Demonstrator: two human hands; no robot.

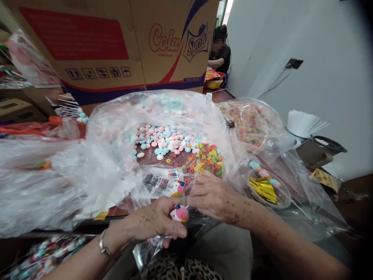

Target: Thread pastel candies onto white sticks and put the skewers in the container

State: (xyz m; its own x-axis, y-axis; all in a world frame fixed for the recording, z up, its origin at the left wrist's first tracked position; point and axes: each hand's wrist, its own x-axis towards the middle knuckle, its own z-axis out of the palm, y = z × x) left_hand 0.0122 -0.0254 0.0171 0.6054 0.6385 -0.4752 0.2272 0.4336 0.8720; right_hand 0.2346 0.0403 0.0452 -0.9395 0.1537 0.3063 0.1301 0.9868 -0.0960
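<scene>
My left hand (154, 223) is closed around the top of a small clear packet with a pink and white printed toy-like header (180, 213), held low over my lap. My right hand (214, 196) rests just to its right with fingers curled at the packet's edge, next to a printed label card (163, 184). Right beyond my hands a big open plastic bag (116, 128) holds pastel pink, blue and white sweets (163, 140) and a heap of small coloured ring sweets (206, 157).
A large Cola/Sprite cardboard box (116, 46) stands behind the bag. To the right are a second bag of coloured sweets (250, 120), a clear dish of gold twist ties (264, 188), white paper cones (303, 122) and a dark pot (317, 151). Another person (220, 52) sits far back.
</scene>
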